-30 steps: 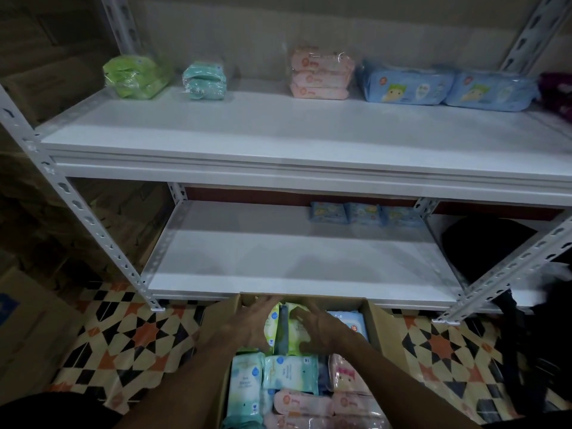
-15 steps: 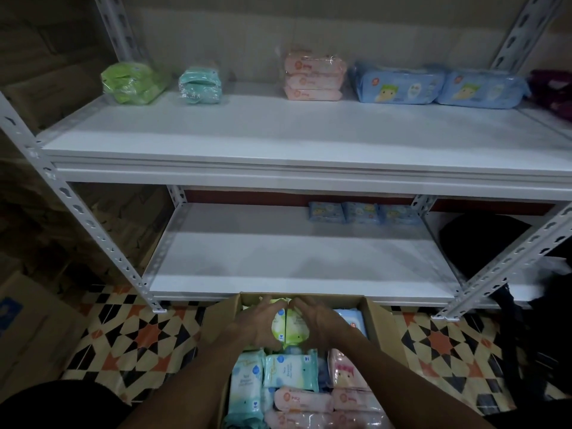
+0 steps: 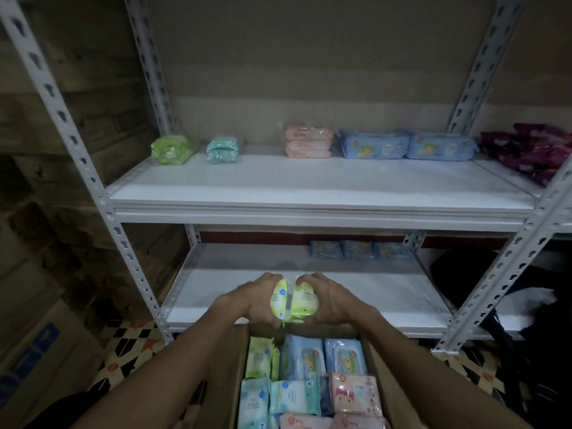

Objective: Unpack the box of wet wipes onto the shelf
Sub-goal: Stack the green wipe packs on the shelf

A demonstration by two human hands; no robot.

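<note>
Two green packs point(image 3: 292, 301) clamped side by side between left hand point(image 3: 250, 300) and right hand point(image 3: 332, 300), fingers curled round outer faces. Packs just above far rim of cardboard box point(image 3: 226, 376), in front of lower shelf point(image 3: 247, 292).

Step, by judgement: packs out of box, not yet shelved. Next move likely wants reach up-left toward green stack point(image 3: 173, 149) on upper shelf point(image 3: 309, 187), with firm squeeze, since slick wrappers could slide.

Box well stocked:
- blue packs point(image 3: 325, 356)
- pink pack point(image 3: 353, 393)
- pale teal packs point(image 3: 294, 397)
- another green pack point(image 3: 260, 357) at left
</note>
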